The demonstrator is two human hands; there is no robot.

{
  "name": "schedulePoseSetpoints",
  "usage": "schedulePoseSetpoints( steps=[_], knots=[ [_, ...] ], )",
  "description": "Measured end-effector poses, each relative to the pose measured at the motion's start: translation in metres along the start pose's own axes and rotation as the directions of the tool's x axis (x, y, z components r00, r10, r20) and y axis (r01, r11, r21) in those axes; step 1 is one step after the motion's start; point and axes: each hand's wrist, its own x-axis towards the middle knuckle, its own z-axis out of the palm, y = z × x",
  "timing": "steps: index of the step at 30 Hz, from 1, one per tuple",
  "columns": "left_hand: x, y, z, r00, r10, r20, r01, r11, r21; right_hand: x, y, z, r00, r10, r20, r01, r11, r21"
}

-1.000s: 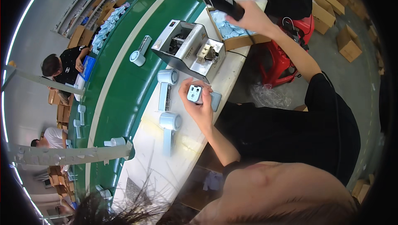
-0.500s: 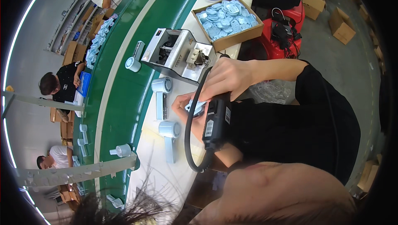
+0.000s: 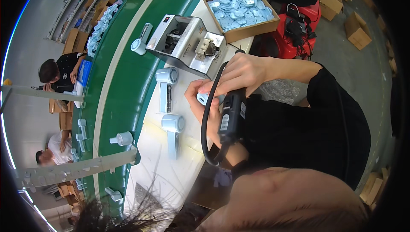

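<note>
My left hand [image 3: 198, 104] is closed around a small light-blue plastic piece [image 3: 203, 98] with a dark oval opening. Bent over it, my right hand [image 3: 242, 73] has its fingers at the piece and is wrapped around a black corded tool [image 3: 232, 114], which looks like an electric screwdriver. The tool's cable loops in front of my left hand and hides part of it. Beside my hands on the white bench lie a light-blue round-headed device [image 3: 166, 76] with its handle open, dark inside, and a second such device [image 3: 173, 123] with its handle pointing toward the lower edge.
Beyond my hands stands a metal bench machine [image 3: 188, 48]. A cardboard box [image 3: 252, 30] full of flat light-blue parts is on the bench. The green conveyor [image 3: 124, 86] carries more light-blue devices. Co-workers [image 3: 62, 76] sit across it. A red stool [image 3: 297, 39] holds black cables.
Both hands and the tool have shifted slightly right in the view. The blue piece has turned, and its oval opening now shows. The co-workers across the conveyor have moved their arms.
</note>
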Motion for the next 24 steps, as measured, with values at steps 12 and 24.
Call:
schedulePoseSetpoints(
  steps=[12, 24],
  knots=[
    [-0.002, -0.030, 0.002, 0.978, 0.187, -0.096, -0.180, 0.981, 0.077, 0.015, 0.003, -0.020, 0.926, 0.349, 0.144, -0.375, 0.889, 0.261],
    [0.011, -0.026, 0.016, 0.950, 0.291, -0.111, -0.305, 0.943, -0.134, 0.060, 0.067, -0.021, 0.712, 0.574, -0.405, -0.141, 0.682, 0.718]
  ],
)
